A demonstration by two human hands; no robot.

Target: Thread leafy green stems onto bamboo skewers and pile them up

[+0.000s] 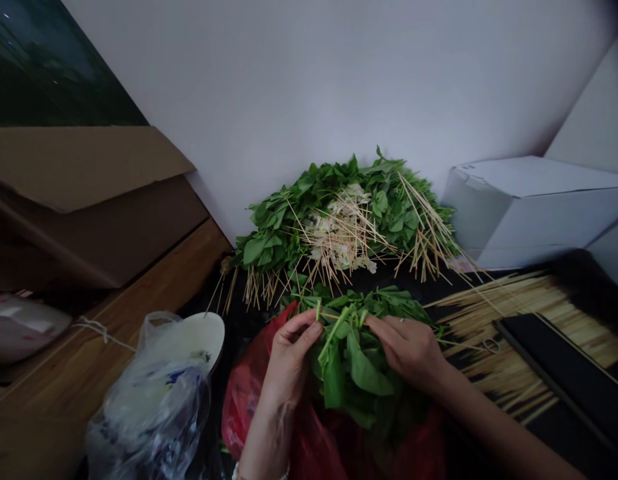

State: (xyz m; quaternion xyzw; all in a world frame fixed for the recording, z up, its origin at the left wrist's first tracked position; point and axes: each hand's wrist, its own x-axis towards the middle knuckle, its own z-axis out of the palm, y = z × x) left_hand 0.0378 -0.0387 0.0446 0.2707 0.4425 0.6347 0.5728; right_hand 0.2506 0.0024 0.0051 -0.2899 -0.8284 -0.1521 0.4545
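Note:
My left hand (289,357) pinches the cut green stems of a bunch of leafy greens (353,360), thumb and fingers closed round them. My right hand (411,347) presses down on the same bunch from the right, fingers curled, a ring on one finger. A thin bamboo skewer (331,315) runs through the stems between the two hands. The bunch lies over a red plastic bag (249,393). Behind it sits a big heap of greens on skewers (349,213), with pale vegetable pieces in its middle.
Loose bamboo skewers (509,313) lie at right beside a black flat tray (563,373). A white box (529,207) stands at back right. At left are a clear plastic bag (153,407), a white plate (206,333), cardboard (89,193) and a wooden floor.

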